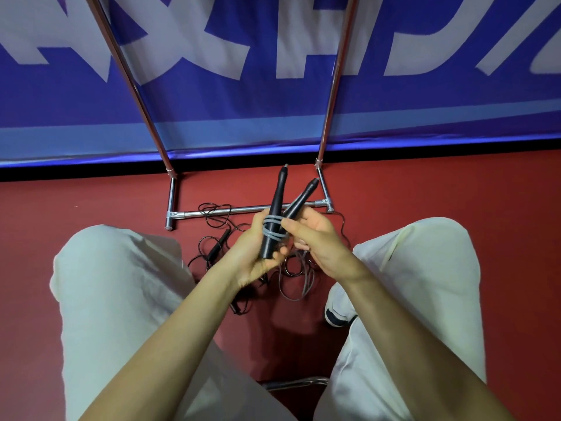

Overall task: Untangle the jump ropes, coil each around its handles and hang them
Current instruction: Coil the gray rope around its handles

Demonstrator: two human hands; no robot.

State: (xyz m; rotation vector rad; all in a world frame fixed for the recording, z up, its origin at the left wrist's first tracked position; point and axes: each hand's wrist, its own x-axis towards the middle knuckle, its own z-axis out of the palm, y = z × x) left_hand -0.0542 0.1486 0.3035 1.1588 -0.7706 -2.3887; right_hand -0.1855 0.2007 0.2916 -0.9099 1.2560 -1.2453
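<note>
My left hand (253, 253) grips two black jump-rope handles (277, 205) that fan apart at their tips, pointing away from me. A grey rope (273, 229) is wound a few turns around the nearer handle. My right hand (315, 238) pinches this grey rope beside the handles, and the loose rest of the rope (303, 278) hangs to the floor below. A second jump rope with a thin black cord (212, 217) lies tangled on the red floor, one of its black handles (219, 244) showing left of my left hand.
A chrome rack stands in front of me, its base bar (230, 210) on the floor and two uprights (133, 86) (337, 80) rising before a blue banner. My knees in pale trousers flank the ropes. A shoe (337, 314) rests at the right.
</note>
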